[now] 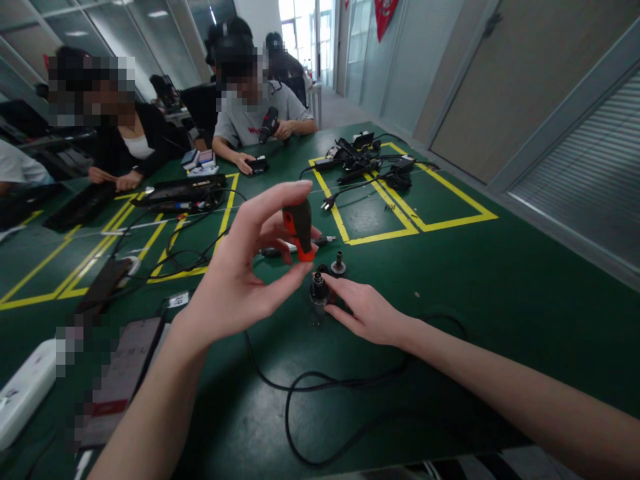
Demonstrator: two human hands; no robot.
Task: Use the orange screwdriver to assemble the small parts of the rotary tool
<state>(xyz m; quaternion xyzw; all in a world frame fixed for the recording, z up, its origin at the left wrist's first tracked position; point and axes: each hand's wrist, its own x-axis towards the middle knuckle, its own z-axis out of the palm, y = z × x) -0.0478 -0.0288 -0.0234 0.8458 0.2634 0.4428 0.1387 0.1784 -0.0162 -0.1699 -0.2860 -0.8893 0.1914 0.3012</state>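
Note:
My left hand (pixel 240 273) is raised over the green table (pixel 450 280) and pinches a small screwdriver with an orange and black handle (pixel 299 230) between thumb and fingertips, held upright. My right hand (pixel 367 310) rests on the table below it, its fingers touching a small dark cylindrical part (pixel 319 288). A second small metal part (pixel 339 265) stands just behind that one. Another screwdriver (pixel 280 249) lies flat on the table behind my left hand.
A black cable (pixel 320 383) loops across the near table. A white power strip (pixel 25 390) and a dark flat device (pixel 123 373) lie at the left. Black tools and cables (pixel 365 160) sit in a yellow-taped box farther off. Several other people sit at the far side.

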